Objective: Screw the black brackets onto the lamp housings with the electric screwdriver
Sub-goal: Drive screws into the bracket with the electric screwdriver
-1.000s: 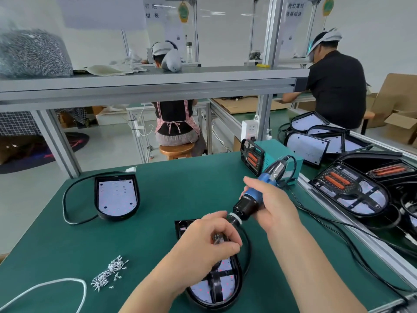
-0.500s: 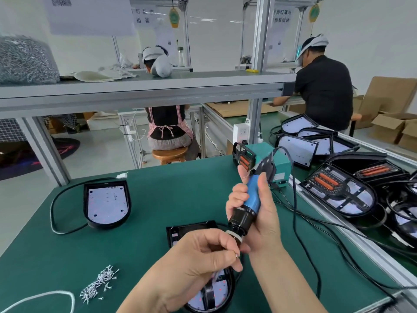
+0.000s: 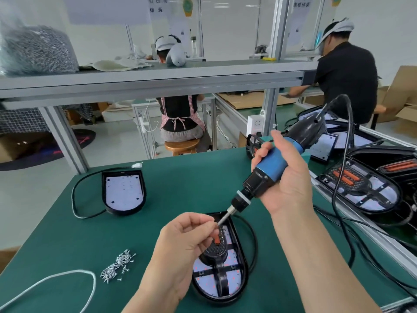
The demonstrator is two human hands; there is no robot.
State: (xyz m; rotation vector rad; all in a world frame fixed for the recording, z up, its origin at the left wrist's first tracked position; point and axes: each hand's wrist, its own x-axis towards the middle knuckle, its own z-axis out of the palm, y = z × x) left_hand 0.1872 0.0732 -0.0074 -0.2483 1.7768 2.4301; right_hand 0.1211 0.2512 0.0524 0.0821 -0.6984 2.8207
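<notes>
The right hand (image 3: 286, 184) grips the electric screwdriver (image 3: 274, 161) by its blue body, fingers wrapped round it, the tool raised and tilted down to the left. The left hand (image 3: 180, 245) has thumb and forefinger pinched together on the tip of the bit (image 3: 223, 219); whether a screw sits between them is too small to tell. Just below, a lamp housing (image 3: 239, 256) lies flat on the green bench (image 3: 67, 245) with a black bracket (image 3: 222, 273) resting across it. Left of it lies a pile of screws (image 3: 118, 265). A second lamp housing (image 3: 123, 192) sits well apart, farther back.
</notes>
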